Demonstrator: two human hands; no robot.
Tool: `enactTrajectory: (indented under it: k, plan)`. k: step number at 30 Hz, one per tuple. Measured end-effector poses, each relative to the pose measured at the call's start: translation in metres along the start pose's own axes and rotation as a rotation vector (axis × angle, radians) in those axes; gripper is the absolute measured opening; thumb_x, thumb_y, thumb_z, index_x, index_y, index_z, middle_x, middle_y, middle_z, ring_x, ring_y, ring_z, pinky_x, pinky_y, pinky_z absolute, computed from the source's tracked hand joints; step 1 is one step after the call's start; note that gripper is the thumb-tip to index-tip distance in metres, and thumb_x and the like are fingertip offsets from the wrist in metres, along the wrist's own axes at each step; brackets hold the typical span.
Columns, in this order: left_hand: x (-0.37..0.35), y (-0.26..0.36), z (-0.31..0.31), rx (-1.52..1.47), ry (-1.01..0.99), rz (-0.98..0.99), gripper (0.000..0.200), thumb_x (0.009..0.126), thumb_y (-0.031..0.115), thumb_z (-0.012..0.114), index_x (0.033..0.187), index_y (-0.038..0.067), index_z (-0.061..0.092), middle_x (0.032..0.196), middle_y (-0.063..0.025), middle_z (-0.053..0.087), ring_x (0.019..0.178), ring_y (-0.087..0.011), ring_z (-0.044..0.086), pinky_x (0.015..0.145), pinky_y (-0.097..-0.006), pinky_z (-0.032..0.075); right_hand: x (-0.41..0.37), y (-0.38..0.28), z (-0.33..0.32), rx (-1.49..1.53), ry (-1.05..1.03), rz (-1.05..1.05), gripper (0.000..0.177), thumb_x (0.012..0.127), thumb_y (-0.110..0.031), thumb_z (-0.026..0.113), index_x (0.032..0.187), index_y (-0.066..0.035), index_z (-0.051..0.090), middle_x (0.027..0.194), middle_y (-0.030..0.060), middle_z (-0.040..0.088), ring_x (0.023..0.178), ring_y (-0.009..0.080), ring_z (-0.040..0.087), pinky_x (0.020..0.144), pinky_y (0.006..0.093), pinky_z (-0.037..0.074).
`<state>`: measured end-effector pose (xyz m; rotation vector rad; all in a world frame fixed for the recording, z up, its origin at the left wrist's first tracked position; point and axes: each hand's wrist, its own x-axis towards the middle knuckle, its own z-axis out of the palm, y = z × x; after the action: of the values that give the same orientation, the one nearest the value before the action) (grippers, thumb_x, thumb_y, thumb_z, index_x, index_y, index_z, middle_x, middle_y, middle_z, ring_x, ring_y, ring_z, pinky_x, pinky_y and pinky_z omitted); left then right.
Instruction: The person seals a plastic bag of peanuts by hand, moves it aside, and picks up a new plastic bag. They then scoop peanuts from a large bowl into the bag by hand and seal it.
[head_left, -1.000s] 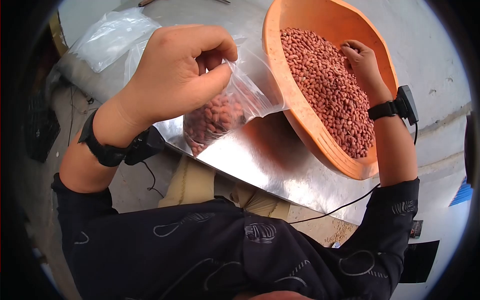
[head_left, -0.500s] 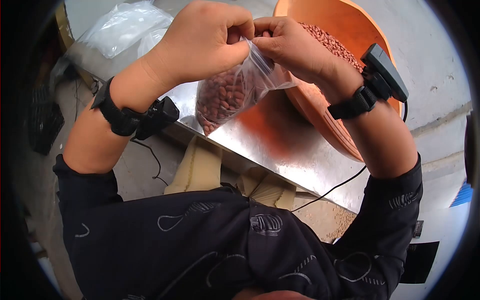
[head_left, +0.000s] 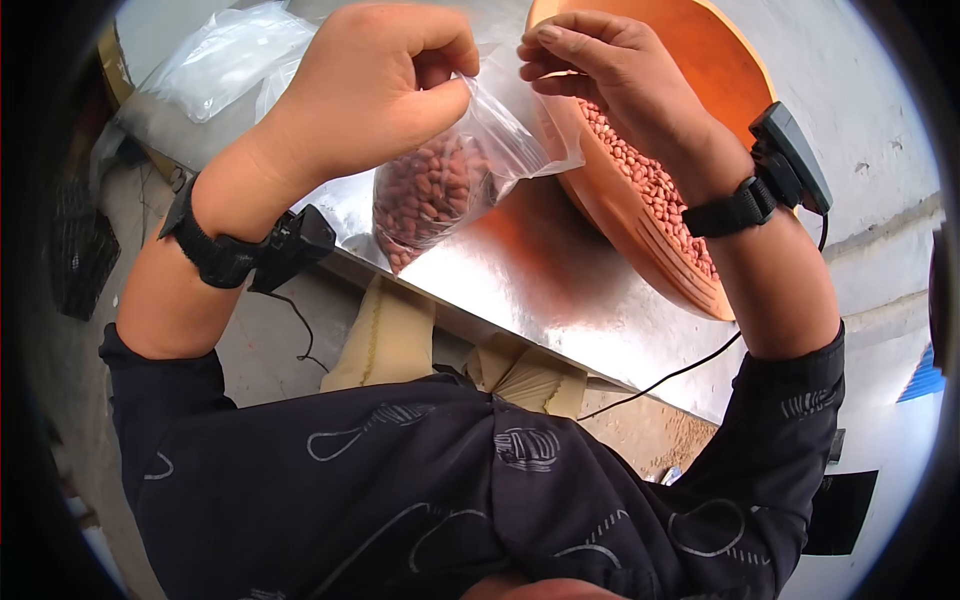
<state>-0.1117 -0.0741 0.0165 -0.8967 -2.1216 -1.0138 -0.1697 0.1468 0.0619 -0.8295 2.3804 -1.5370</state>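
My left hand point(head_left: 375, 85) is closed, its thumb and forefinger pinching an upper corner of a clear zip-lock bag point(head_left: 505, 160). Red-skinned peanuts point(head_left: 430, 190) fill the lower part of that bag, which stands slightly tilted on a shiny metal table point(head_left: 500, 280). The bag's top slants down to the right, its free corner slack. My right hand point(head_left: 625, 75) is off the bag, raised over the near rim of an orange basin point(head_left: 640, 255). Its fingers are loosely curled and somewhat apart, with nothing visible in them.
More peanuts point(head_left: 640, 180) lie in the tilted orange basin. Clear plastic bags point(head_left: 235, 60) are heaped at the table's back left. Strapped devices sit on both wrists, and a black cable point(head_left: 670, 378) trails from the right one past the table's front edge.
My right hand has let go of the bag's top and moved right and up. My left hand has shifted slightly left with the bag, whose right corner now hangs loose.
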Motion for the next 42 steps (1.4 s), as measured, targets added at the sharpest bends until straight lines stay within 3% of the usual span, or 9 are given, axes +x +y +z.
enactTrajectory:
  k: [2,6,8,9,18,23,27,30,42]
  plan:
    - [-0.002,-0.004,-0.001,-0.012,0.001,-0.009,0.009,0.069,-0.001,0.059,0.077,0.001,0.061,0.064,-0.0011,0.055,0.057,-0.0071,0.049,0.052,-0.0214,0.038,-0.005,0.004,-0.029,-0.066,0.098,0.023,0.025,0.093,-0.022,0.054,0.102,0.0,0.062,0.095,0.0081,0.064,0.092,0.0144,0.062,0.084,0.0278,0.05]
    - [-0.008,-0.007,-0.001,-0.054,0.012,-0.029,0.012,0.068,-0.004,0.057,0.079,0.001,0.06,0.066,-0.0011,0.056,0.059,-0.0074,0.048,0.055,-0.0215,0.039,-0.027,0.045,-0.1,-0.815,0.118,-0.111,0.038,0.085,-0.031,0.062,0.107,-0.001,0.06,0.09,0.0103,0.064,0.083,0.0235,0.062,0.076,0.0325,0.05]
    - [-0.008,-0.007,-0.002,-0.059,0.002,-0.048,0.012,0.068,-0.004,0.057,0.079,0.0,0.06,0.067,-0.0013,0.056,0.059,-0.0078,0.047,0.055,-0.0217,0.039,-0.046,0.057,-0.11,-1.206,-0.057,-0.248,0.043,0.086,-0.033,0.059,0.115,-0.002,0.055,0.108,0.0161,0.059,0.1,0.0325,0.057,0.088,0.0385,0.047]
    - [-0.009,-0.007,-0.001,-0.093,0.002,-0.062,0.012,0.068,-0.004,0.058,0.079,0.0,0.059,0.068,-0.0019,0.056,0.06,-0.0086,0.046,0.056,-0.0219,0.039,-0.054,0.062,-0.109,-1.238,-0.2,-0.203,0.045,0.087,-0.031,0.057,0.121,-0.003,0.05,0.126,0.0219,0.047,0.117,0.0371,0.046,0.097,0.0406,0.039]
    - [-0.006,-0.009,0.004,-0.121,0.043,-0.011,0.011,0.065,-0.003,0.057,0.075,0.0,0.06,0.063,-0.0025,0.055,0.053,-0.0075,0.049,0.049,-0.0215,0.039,-0.046,0.112,-0.057,-1.06,-0.282,-0.594,0.043,0.081,-0.023,0.061,0.12,-0.006,0.052,0.124,0.0166,0.049,0.115,0.0347,0.046,0.098,0.0433,0.037]
    - [-0.004,-0.009,0.005,-0.106,0.038,0.0,0.012,0.066,-0.004,0.057,0.076,0.0,0.06,0.063,-0.0026,0.055,0.054,-0.0074,0.05,0.049,-0.0209,0.039,-0.022,0.123,-0.068,-1.159,-0.237,-0.777,0.014,0.072,-0.011,0.062,0.083,-0.004,0.058,0.105,0.0108,0.054,0.103,0.0302,0.053,0.085,0.0378,0.046]
    - [-0.005,-0.009,0.006,-0.107,0.049,0.008,0.011,0.066,-0.004,0.057,0.076,-0.001,0.06,0.063,-0.0027,0.055,0.054,-0.0076,0.05,0.049,-0.0207,0.039,-0.008,0.138,-0.092,-1.262,-0.139,-0.601,0.011,0.072,-0.008,0.061,0.082,-0.006,0.058,0.1,0.0095,0.055,0.1,0.0286,0.054,0.083,0.0373,0.048]
    - [-0.004,-0.008,0.005,-0.122,0.053,0.01,0.011,0.066,-0.004,0.057,0.076,0.0,0.06,0.064,-0.0027,0.055,0.054,-0.0077,0.05,0.049,-0.0207,0.039,-0.002,0.139,-0.115,-1.37,-0.02,-0.666,0.008,0.073,-0.009,0.06,0.081,-0.007,0.058,0.096,0.0076,0.055,0.093,0.0267,0.054,0.076,0.0368,0.049]
    - [-0.005,-0.005,0.002,-0.118,0.012,-0.051,0.013,0.067,-0.005,0.056,0.079,-0.001,0.059,0.069,-0.0031,0.056,0.059,-0.0085,0.047,0.055,-0.022,0.038,-0.042,0.12,-0.188,-1.567,0.236,-0.1,0.01,0.082,-0.016,0.056,0.081,-0.007,0.06,0.084,0.0124,0.057,0.079,0.0329,0.059,0.07,0.0405,0.05]
